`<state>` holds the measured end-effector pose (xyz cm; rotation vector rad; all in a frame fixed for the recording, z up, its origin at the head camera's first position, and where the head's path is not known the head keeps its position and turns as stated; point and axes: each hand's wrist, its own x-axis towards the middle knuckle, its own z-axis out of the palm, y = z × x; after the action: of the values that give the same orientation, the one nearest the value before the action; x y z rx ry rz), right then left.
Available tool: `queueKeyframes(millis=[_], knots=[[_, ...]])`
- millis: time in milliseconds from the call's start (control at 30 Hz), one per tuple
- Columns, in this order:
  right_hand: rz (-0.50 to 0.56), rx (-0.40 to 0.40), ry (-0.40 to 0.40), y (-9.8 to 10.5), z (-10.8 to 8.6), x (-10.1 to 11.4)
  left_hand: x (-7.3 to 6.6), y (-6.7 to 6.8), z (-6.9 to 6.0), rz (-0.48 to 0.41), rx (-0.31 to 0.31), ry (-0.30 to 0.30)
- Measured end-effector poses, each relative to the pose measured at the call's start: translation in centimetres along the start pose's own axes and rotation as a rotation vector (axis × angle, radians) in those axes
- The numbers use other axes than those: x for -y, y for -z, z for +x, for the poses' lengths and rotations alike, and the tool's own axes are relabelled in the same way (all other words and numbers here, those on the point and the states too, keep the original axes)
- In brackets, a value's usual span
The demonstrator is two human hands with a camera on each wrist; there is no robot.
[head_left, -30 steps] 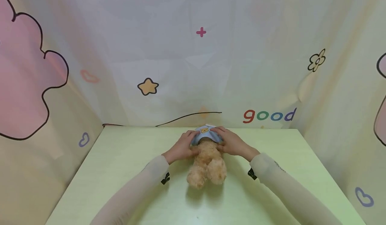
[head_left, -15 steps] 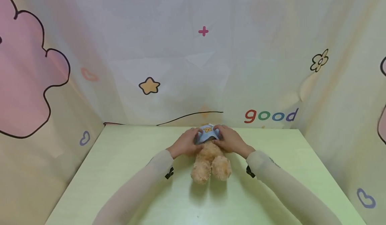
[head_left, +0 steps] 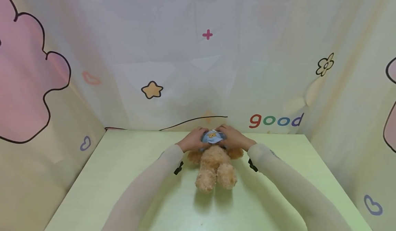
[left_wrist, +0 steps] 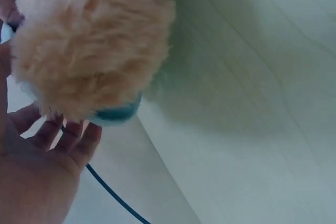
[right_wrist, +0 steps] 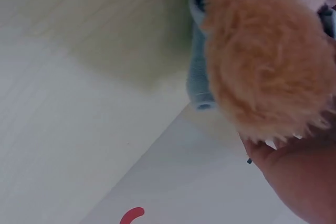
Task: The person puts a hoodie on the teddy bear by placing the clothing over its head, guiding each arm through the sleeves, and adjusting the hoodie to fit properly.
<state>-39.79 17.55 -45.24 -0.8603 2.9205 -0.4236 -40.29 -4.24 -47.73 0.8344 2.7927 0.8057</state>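
A tan plush teddy bear (head_left: 215,158) lies on its back near the far edge of the table, legs toward me. A small light-blue shirt (head_left: 212,138) with a yellow bear print is bunched up over its upper end, hiding the head. My left hand (head_left: 194,140) grips the shirt's left side and my right hand (head_left: 235,139) grips its right side. Both bear arms stick out below my hands. In the left wrist view a fluffy arm (left_wrist: 94,45) covers part of the shirt; the right wrist view shows the other arm (right_wrist: 270,61) beside blue cloth (right_wrist: 198,72).
The pale green table (head_left: 130,176) ends at a printed curtain (head_left: 173,59) just beyond the bear. Similar cloth hangs on the left and right sides.
The shirt has slid up toward the bear's head, and both hands have moved with it toward the table's far edge. The bear's arms, hidden before, now show below the hands.
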Motion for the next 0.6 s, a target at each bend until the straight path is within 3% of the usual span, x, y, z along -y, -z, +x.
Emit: queueKeyframes(millis=[133,300,433,600], knots=[[0.052,0.036,-0.006,0.4,0.7,0.0,0.0,0.0,0.2,-0.072,-0.021,0.006],[0.043,0.021,0.023,0.3,1.3,-0.1,0.0,-0.1,0.2,-0.163,-0.023,0.033],[0.016,-0.005,0.033,0.2,1.7,0.1,0.2,-0.2,0.1,-0.149,-0.008,0.058],[0.051,0.019,0.042,0.1,1.6,0.4,-0.2,0.0,-0.4,-0.037,0.015,0.111]])
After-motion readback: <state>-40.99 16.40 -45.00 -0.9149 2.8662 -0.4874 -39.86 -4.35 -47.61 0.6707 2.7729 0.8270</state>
